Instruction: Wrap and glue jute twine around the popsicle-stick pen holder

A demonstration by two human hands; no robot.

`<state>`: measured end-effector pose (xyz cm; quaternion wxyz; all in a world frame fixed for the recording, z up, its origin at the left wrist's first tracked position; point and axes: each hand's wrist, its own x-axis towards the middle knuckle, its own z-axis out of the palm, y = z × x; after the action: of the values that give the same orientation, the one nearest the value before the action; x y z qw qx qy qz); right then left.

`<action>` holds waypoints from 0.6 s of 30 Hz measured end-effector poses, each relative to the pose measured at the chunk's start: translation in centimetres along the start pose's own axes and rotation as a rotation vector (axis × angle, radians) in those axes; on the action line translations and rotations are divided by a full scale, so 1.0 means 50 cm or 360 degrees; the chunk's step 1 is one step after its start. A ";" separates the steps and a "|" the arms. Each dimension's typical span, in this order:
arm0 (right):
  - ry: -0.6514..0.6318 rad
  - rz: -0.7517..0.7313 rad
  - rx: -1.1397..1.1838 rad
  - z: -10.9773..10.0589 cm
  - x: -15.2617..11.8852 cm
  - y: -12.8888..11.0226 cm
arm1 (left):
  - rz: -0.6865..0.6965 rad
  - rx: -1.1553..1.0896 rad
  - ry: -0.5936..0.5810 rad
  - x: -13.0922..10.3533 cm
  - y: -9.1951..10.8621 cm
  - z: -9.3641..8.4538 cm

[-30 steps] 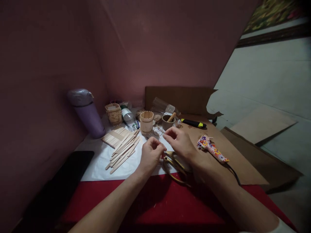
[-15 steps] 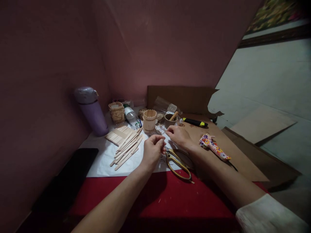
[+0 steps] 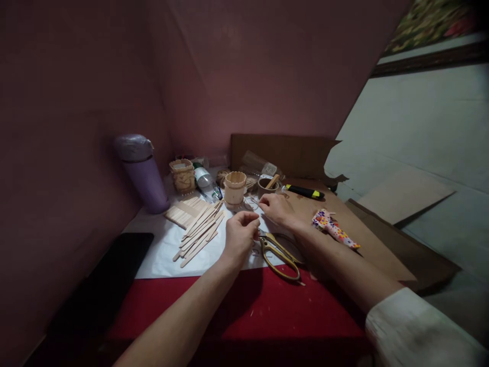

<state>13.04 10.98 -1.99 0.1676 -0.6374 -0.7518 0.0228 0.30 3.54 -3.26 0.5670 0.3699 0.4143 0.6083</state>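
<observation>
My left hand (image 3: 240,234) is closed in a pinch just left of the scissors' blades; what its fingertips hold is too small to make out. Farther back and to the right, my right hand (image 3: 275,208) pinches a thin strand of twine (image 3: 250,203) near the round tape roll (image 3: 266,189). Yellow-handled scissors (image 3: 280,257) lie between my forearms. Behind my hands stands a small cup made of wooden sticks (image 3: 234,189), with twine around it. Loose wooden sticks (image 3: 200,237) are spread to the left of my left hand.
At the left stand a purple bottle (image 3: 147,181) and a dark flat object (image 3: 114,265). Behind are a second stick cup (image 3: 182,177) and a plastic bottle (image 3: 204,178). A cutter (image 3: 304,191) and a flowered glue gun (image 3: 334,229) lie on cardboard (image 3: 374,255).
The view has shifted slightly. Both hands stay nearly where they were, still pinched, with the right hand a touch farther back.
</observation>
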 end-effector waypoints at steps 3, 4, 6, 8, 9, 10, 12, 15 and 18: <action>-0.0020 -0.0031 -0.0028 0.001 0.007 0.003 | 0.0023 -0.0045 0.0087 0.004 0.000 -0.005; -0.0034 -0.0044 -0.0042 0.002 0.008 0.003 | 0.0021 -0.0064 0.0123 0.006 0.000 -0.007; -0.0070 -0.0071 -0.0079 0.005 0.011 0.002 | -0.0002 -0.0103 0.0187 0.010 0.000 -0.012; -0.0119 -0.0103 -0.0128 0.009 0.014 -0.001 | -0.0041 -0.0136 0.0233 0.014 0.000 -0.016; -0.0149 -0.0121 -0.0156 0.011 0.015 -0.003 | -0.0065 -0.0150 0.0250 0.016 0.000 -0.017; -0.0180 -0.0138 -0.0187 0.013 0.016 -0.005 | -0.0087 -0.0163 0.0264 0.017 -0.001 -0.018; -0.0244 -0.0166 -0.0259 0.016 0.019 -0.010 | -0.0120 -0.0187 0.0287 0.019 -0.003 -0.020; -0.0330 -0.0188 -0.0380 0.021 0.024 -0.017 | -0.0139 -0.0211 0.0307 0.021 -0.005 -0.021; -0.0394 -0.0208 -0.0485 0.023 0.026 -0.024 | -0.0146 -0.0221 0.0308 0.021 -0.005 -0.022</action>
<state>11.42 12.21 -2.49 -0.0233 -0.5977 -0.8010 -0.0241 -0.69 4.51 -3.94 0.5758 0.2501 0.4404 0.6418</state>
